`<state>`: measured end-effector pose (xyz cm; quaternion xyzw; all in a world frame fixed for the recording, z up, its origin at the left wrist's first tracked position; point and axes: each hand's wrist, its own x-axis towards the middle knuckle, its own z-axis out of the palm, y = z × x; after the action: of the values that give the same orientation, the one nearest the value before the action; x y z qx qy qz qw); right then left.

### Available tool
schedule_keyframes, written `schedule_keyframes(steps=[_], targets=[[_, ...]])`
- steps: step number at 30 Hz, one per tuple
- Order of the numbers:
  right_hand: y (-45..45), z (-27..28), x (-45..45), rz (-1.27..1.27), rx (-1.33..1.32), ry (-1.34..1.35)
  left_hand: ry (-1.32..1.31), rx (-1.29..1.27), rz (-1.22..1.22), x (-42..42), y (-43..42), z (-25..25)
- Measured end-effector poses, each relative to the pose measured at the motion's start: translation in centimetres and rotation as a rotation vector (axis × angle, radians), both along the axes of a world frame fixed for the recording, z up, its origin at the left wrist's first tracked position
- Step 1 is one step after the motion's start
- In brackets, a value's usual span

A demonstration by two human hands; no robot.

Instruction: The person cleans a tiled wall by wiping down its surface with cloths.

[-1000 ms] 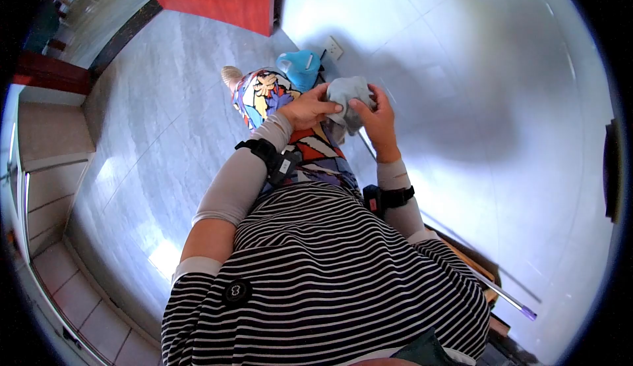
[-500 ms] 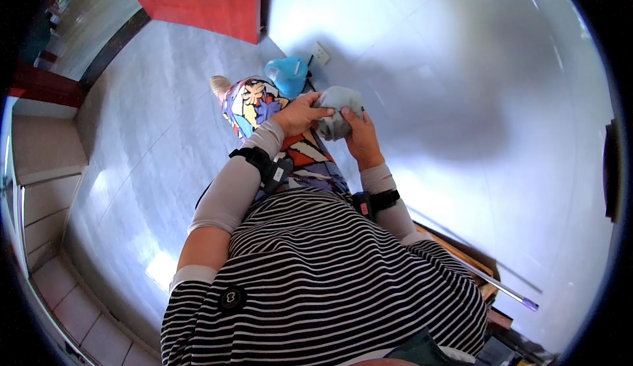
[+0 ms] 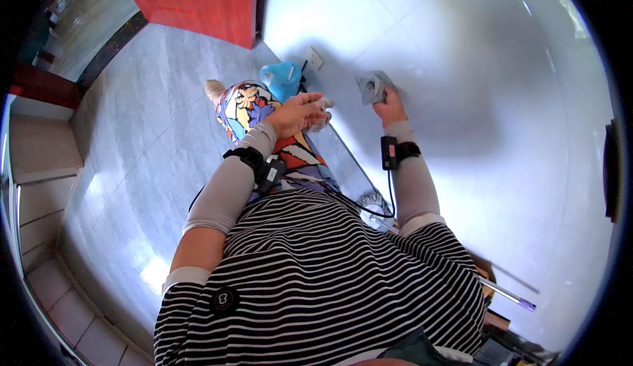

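My right hand [image 3: 390,107] is raised in front of the pale wall, its fingers wrapped round a crumpled grey cloth [image 3: 374,88]. Lower and to the left, my left hand [image 3: 298,113] is above the patterned trousers [image 3: 300,152], with a second, smaller greyish cloth [image 3: 319,122] at its fingers. That piece is partly hidden by the fingers, and its shape is hard to make out. The two hands are apart.
Beyond my left hand is a light blue container [image 3: 281,79], near a wall socket [image 3: 314,58]. A red door [image 3: 198,7] stands at the top. A round bristled thing [image 3: 374,209] lies by the wall, and a pole [image 3: 508,292] extends at lower right.
Both hands were together on the grey cloth. My right hand has moved away to the right with it, and my left hand has let that cloth go. The bristled thing has come into view.
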<state>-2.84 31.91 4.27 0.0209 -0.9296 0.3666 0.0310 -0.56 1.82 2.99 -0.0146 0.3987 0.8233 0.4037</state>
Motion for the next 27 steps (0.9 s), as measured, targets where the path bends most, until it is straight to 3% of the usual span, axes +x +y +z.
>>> schedule_keyframes(steps=[2, 4, 5, 7, 10, 11, 13, 15, 16, 18, 19, 21, 25, 27], targets=[[-1.2, 2.5, -1.9, 0.012, -0.030, 0.070, -0.008, -0.018, -0.024, -0.2, 0.0, -0.1], [-2.9, 5.3, -5.7, -0.431, -1.543, -0.095, -0.017, -0.015, -0.019, -0.2, 0.0, 0.0], [-3.7, 8.7, -5.6, -0.444, -1.616, -0.054, -0.027, -0.009, -0.016, -0.2, 0.0, 0.0], [-3.4, 12.6, -4.3, -0.274, -1.643, 0.103, -0.019, -0.017, -0.001, 0.0, 0.0, -0.1], [-0.5, 11.9, -2.6, -0.101, -1.623, 0.187, -0.028, 0.012, 0.020, -0.1, -0.1, -0.1], [-0.5, 10.9, -2.0, -0.102, -1.622, 0.190, -0.048, 0.044, 0.025, -0.2, -0.2, -0.1], [-1.0, 7.5, -0.9, -0.389, -1.534, 0.136, -0.058, 0.053, 0.020, -0.2, -0.3, -0.2], [0.7, -0.3, -1.2, -0.448, -1.625, -0.002, -0.068, 0.062, 0.020, 0.0, -0.4, 0.1], [2.7, -6.4, -0.6, -0.369, -1.515, -0.041, -0.075, 0.050, 0.017, 0.2, -0.4, 0.6], [4.2, -12.1, 0.0, -0.276, -1.405, -0.080, -0.072, 0.037, 0.024, 0.3, -0.7, 1.1], [3.9, -12.6, 1.0, -0.276, -1.100, -0.050, -0.071, 0.038, 0.021, 0.4, -0.8, 1.1], [4.0, -13.0, 1.0, -0.271, -0.797, -0.018, -0.070, 0.039, 0.019, 0.4, -0.9, 0.8], [4.0, -7.7, -1.4, -0.304, -1.239, -0.123, -0.055, 0.130, 0.037, 0.2, -0.8, 0.4], [2.1, -1.0, -2.2, -0.362, -1.494, -0.129, -0.057, 0.127, 0.031, 0.2, -0.7, 0.1]])
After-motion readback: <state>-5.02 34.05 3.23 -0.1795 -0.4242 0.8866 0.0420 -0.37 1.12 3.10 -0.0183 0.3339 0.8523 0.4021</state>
